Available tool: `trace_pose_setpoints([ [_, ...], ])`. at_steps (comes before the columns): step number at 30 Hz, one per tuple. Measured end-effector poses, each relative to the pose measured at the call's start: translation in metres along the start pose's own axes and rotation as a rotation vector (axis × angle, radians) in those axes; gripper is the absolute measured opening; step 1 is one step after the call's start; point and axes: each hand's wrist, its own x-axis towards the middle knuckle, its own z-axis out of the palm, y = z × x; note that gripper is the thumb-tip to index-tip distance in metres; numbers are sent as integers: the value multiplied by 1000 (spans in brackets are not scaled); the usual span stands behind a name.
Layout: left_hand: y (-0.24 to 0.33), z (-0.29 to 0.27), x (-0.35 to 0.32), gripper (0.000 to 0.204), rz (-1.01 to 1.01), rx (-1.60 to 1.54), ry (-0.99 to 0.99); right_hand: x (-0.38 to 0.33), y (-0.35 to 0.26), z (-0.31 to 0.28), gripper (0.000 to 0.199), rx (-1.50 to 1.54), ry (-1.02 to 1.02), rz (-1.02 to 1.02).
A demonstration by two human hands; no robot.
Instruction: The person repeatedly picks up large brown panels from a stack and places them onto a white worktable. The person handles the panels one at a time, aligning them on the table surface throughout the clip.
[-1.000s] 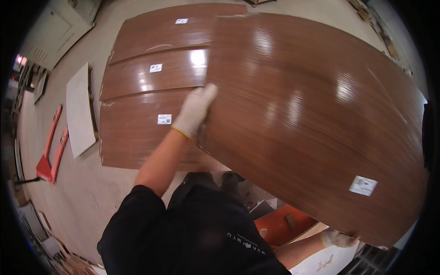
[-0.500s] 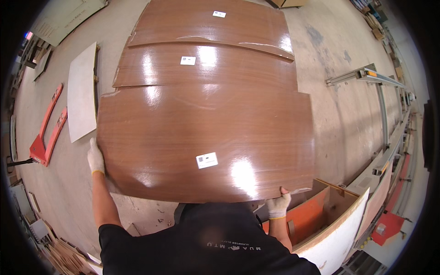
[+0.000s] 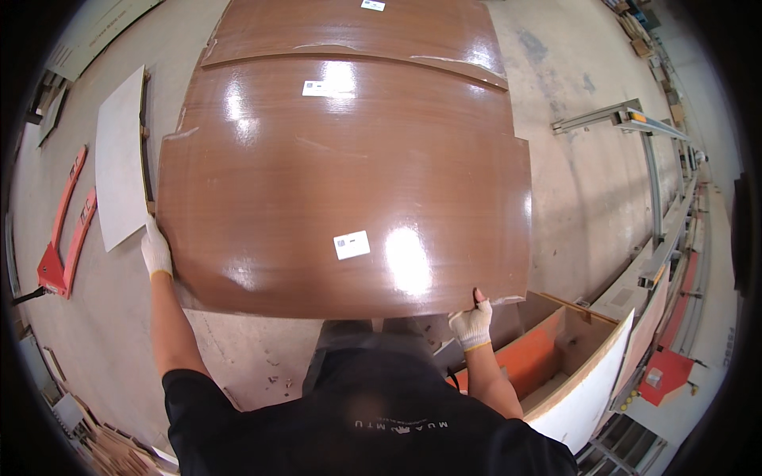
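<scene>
A large brown wood-grain panel (image 3: 341,186) with a glossy face and a white label (image 3: 352,245) spans the middle in front of me. At its left edge is my left hand (image 3: 156,247) in a white glove, gripping the side; its fingertips are partly hidden. My right hand (image 3: 473,324), also gloved, holds the near edge close to the right corner, its bare thumb tip on top and its fingers hidden beneath. Beyond, more brown panels lie overlapped: a middle one (image 3: 397,91) and a far one (image 3: 349,32), each with a white label and pale scuffed edges.
On the left stand a pale board (image 3: 121,159) and a red pallet jack (image 3: 67,230). An open wooden box (image 3: 583,349) with an orange inner panel is by my right arm. Metal rails (image 3: 655,182) run along the right. Wood strips (image 3: 119,444) lie lower left.
The view has shifted, so most things appear higher and farther left. The near panel has moved slightly away from my body, toward the middle panel. Both hands keep their hold.
</scene>
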Motion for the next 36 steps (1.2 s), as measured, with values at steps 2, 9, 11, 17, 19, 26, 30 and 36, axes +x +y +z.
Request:
trace_pose_setpoints([
  [2, 10, 7, 23, 94, -1, 140, 22, 12, 0, 6, 35, -24, 25, -25],
  [9, 3, 26, 82, 95, 11, 136, 10, 29, 7, 26, 37, -18, -25, -17],
  [11, -5, 27, 98, 94, 40, 231, 20, 23, 2, 29, 40, -126, -65, 46],
  [17, -38, 1, 90, 77, 158, 275, 97, -42, -50, -17, 35, -921, 191, 330],
  [19, -44, -14, 61, 77, 363, 446, 180, -61, -75, -34, 25, -941, 148, 257],
  [26, -28, 6, -32, 76, -20, 458, 87, 24, -115, 4, 48, -1499, 488, -723],
  [30, -25, 9, -19, 79, -40, 273, 106, 44, -102, 31, 59, -1741, 531, -680],
  [36, -47, 9, 2, 84, -91, 505, 59, 32, -89, 33, 61, -1789, 653, -678],
])
